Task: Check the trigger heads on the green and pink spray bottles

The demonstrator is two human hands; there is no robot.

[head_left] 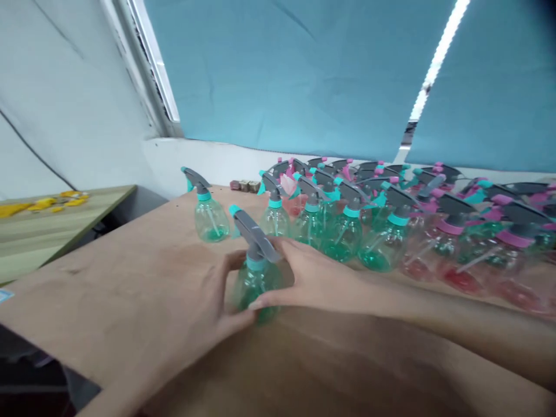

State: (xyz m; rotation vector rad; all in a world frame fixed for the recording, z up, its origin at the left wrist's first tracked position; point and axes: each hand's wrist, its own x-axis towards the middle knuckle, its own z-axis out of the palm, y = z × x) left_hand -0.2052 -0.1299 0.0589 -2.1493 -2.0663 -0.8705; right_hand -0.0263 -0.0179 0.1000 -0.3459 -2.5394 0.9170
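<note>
Both of my hands are wrapped round one green spray bottle (259,284) near the front of the wooden table. My left hand (221,307) grips its left side, and my right hand (299,272) grips the right side, thumbs close together on the front. The bottle stands roughly upright, its grey trigger head with a teal nozzle pointing to the upper left. Fingers behind the bottle are hidden. A single green spray bottle (211,217) stands apart, farther back on the left. Just behind my right hand another green spray bottle (275,220) starts the front row.
Several green and pink spray bottles (460,255) crowd the right side of the wooden table (108,278). Small brownish blocks (249,186) lie by the wall. At far left, a lower tabletop (26,237) holds yellow pieces (43,203). Blue sheeting (304,69) covers the window.
</note>
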